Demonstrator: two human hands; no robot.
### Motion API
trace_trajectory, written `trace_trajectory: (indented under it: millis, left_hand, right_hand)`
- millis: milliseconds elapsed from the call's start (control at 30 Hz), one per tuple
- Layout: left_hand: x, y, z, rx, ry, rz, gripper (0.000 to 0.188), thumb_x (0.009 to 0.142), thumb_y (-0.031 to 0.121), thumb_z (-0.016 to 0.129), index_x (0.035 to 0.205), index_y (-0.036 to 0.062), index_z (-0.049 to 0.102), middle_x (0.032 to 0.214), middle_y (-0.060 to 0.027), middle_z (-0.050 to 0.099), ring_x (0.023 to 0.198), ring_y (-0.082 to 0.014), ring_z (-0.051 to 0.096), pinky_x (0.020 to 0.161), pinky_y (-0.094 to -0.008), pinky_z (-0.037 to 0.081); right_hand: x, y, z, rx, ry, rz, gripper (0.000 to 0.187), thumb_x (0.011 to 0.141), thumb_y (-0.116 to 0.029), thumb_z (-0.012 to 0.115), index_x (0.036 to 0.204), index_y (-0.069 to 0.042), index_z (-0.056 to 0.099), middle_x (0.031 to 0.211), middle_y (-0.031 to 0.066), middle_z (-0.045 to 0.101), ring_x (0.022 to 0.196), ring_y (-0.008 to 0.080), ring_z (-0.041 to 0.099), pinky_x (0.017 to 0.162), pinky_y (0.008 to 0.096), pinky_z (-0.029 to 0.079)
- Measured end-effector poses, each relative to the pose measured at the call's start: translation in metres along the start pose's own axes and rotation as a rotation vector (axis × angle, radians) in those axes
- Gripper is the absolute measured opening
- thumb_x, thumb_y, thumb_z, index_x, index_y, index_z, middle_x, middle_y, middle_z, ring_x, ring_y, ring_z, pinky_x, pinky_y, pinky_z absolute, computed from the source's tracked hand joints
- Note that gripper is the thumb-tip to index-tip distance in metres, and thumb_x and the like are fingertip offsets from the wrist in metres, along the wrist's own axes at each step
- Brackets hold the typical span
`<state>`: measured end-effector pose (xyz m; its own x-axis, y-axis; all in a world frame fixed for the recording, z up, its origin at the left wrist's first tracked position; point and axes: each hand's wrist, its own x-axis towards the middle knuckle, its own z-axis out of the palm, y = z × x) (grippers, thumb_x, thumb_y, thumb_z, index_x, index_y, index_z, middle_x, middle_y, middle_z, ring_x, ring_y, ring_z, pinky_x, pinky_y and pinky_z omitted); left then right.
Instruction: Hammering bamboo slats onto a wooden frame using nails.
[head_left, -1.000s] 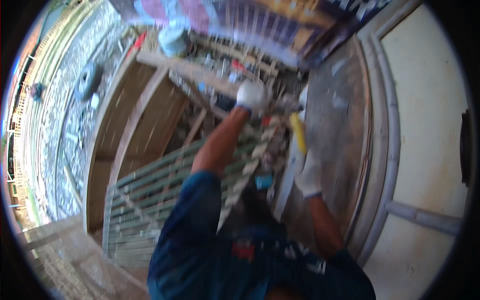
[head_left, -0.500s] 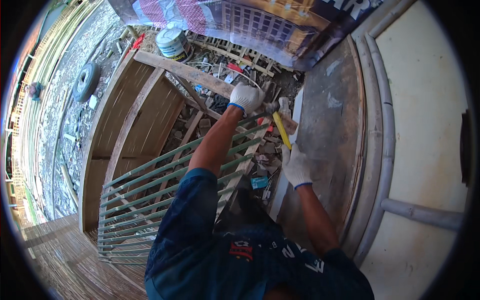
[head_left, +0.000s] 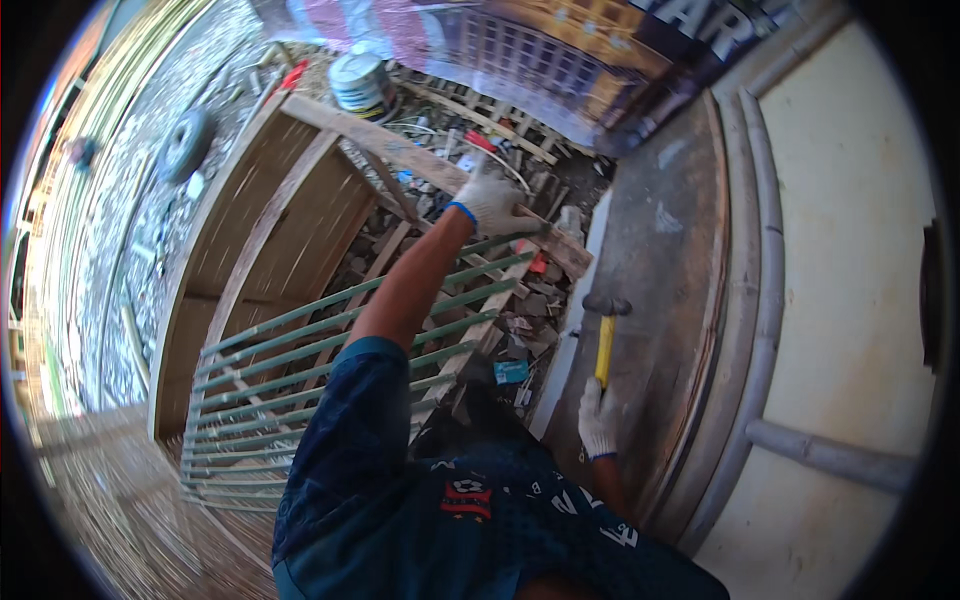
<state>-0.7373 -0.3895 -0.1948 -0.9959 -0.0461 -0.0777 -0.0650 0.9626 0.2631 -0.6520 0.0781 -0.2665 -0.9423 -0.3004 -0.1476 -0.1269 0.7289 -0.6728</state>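
My left hand (head_left: 492,203), in a white knitted glove, lies over the wooden beam (head_left: 410,160) of a frame. Its fingers look spread, though slightly blurred, near the end of a green bamboo slat (head_left: 500,242). My right hand (head_left: 598,420), also gloved, is closed around the yellow handle of a hammer (head_left: 605,345). The dark hammer head is up and away from the beam, over the brown board on the right. Several green slats (head_left: 340,342) run side by side across the frame toward the lower left.
Rubble and scraps (head_left: 530,320) lie under and beside the frame. A paint bucket (head_left: 362,85) stands beyond it, near a printed banner (head_left: 520,60). On the right are a brown board (head_left: 660,250) and a pale wall with bamboo poles (head_left: 770,250). A tyre (head_left: 186,145) lies far left.
The hammer has moved back toward me and rightward, away from the beam end, in my right hand. My left hand's fingers have spread from a closed grip.
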Motion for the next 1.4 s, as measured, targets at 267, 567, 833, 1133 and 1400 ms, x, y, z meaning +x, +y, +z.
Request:
trace_trajectory:
  millis: [267, 567, 833, 1133, 1400]
  left_hand:
    - [-0.034, -0.001, 0.030, 0.042, 0.331, -0.116, 0.072, 0.089, 0.067, 0.065, 0.136, 0.0118, 0.067, 0.141, -0.0216, 0.059, 0.141, -0.0386, 0.048, 0.121, -0.0694, 0.019]
    - [-0.181, 0.104, 0.017, -0.427, 0.853, -0.489, 0.055, 0.089, 0.025, 0.075, 0.135, 0.0010, 0.059, 0.137, -0.0256, 0.057, 0.132, -0.0460, 0.052, 0.115, -0.0517, 0.041]
    - [-0.358, 0.223, 0.035, -0.754, 0.638, -0.517, 0.046, 0.093, 0.020, 0.069, 0.134, -0.0001, 0.061, 0.135, -0.0243, 0.062, 0.129, -0.0418, 0.057, 0.110, -0.0477, 0.047]
    - [-0.460, 0.264, 0.060, -0.755, 0.612, -0.501, 0.033, 0.093, 0.017, 0.070, 0.123, 0.0038, 0.069, 0.121, -0.0175, 0.069, 0.115, -0.0369, 0.065, 0.100, -0.0459, 0.053]
    - [-0.546, 0.283, 0.088, -0.711, 0.612, -0.534, 0.030, 0.094, 0.018, 0.069, 0.120, 0.0041, 0.069, 0.118, -0.0163, 0.070, 0.112, -0.0376, 0.066, 0.098, -0.0465, 0.052]
  right_hand:
    - [0.018, -0.050, -0.009, 0.259, -0.213, 0.013, 0.034, 0.110, -0.037, 0.057, 0.100, -0.005, 0.057, 0.068, -0.0040, 0.051, 0.057, 0.0067, 0.051, 0.052, 0.0278, 0.043]
    - [0.023, -0.085, 0.004, 0.315, -0.271, -0.223, 0.039, 0.110, -0.039, 0.056, 0.105, -0.001, 0.059, 0.076, 0.0006, 0.057, 0.065, 0.0101, 0.055, 0.058, 0.0309, 0.046]
    - [-0.015, -0.124, 0.021, 0.266, -0.396, -0.271, 0.042, 0.108, -0.040, 0.058, 0.113, 0.002, 0.059, 0.077, 0.0038, 0.058, 0.065, 0.0134, 0.057, 0.059, 0.0344, 0.048]
    - [-0.094, -0.123, 0.048, 0.421, -0.304, -0.330, 0.038, 0.106, -0.038, 0.059, 0.103, 0.000, 0.061, 0.064, 0.0000, 0.054, 0.051, 0.0115, 0.052, 0.049, 0.0338, 0.044]
    - [-0.167, -0.099, 0.052, 0.294, -0.339, -0.203, 0.039, 0.106, -0.039, 0.059, 0.112, -0.001, 0.065, 0.078, 0.0100, 0.062, 0.070, 0.0210, 0.061, 0.067, 0.0407, 0.050]
